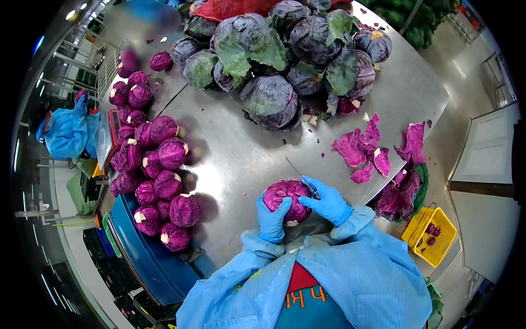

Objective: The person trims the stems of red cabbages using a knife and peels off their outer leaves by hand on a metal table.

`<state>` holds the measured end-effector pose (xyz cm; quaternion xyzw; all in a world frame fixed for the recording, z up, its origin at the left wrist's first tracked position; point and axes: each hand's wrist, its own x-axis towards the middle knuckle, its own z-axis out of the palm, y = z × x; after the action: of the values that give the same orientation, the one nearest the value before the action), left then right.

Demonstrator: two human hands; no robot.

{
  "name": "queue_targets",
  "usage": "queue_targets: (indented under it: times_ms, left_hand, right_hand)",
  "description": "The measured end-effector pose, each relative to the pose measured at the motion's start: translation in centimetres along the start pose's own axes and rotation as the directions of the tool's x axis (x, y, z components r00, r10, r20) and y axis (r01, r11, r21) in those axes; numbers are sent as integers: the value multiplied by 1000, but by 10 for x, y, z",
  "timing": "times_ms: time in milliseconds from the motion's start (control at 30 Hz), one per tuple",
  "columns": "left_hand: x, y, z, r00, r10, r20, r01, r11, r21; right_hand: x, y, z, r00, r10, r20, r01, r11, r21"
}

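A peeled red cabbage (285, 193) is held low over the near edge of the steel table. My left hand (272, 220), in a blue glove, grips it from the left and below. My right hand (329, 202), gloved too, is closed around a knife (310, 186); its thin blade points up and left past the cabbage, and my thumb rests against the cabbage's right side. Torn purple leaves (359, 148) lie on the table to the right. Beyond my hands is a heap of untrimmed red cabbages (271, 101) with dark outer leaves.
Several trimmed red cabbages (170, 153) are grouped at the left, near a scale (107, 137) and a blue bin (145, 257). More leaves hang in a green net bag (394, 200) at the right edge. A yellow basket (433, 238) stands below. A co-worker (68, 131) is far left.
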<state>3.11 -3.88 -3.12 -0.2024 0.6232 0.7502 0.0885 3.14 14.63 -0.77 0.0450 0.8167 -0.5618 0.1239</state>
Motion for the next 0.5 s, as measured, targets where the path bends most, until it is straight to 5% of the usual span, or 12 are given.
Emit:
queue_targets:
  times_ms: [133,267,367,433,467,500]
  left_hand:
    - [1,4,1,1000,-13,22,14,999,-30]
    - [4,-2,-12,998,-7,61,3,998,67]
    - [18,5,-23,938,-260,228,311,922,-229]
    - [29,3,-26,883,-404,239,467,800,-376]
    - [33,3,-28,848,-470,246,530,722,-445]
    - [31,9,-23,980,-198,9,197,973,-121]
  right_hand:
    - [-4,-7,-5,998,-58,22,62,934,-351]
    - [-13,29,3,979,-18,-205,-8,992,-124]
    - [-16,103,-29,877,151,-455,-116,988,104]
    - [-20,130,-84,734,49,-677,-148,985,-89]
    - [-26,102,-102,697,88,-712,-301,937,-179]
    - [-32,73,-120,657,127,-743,-450,857,-251]
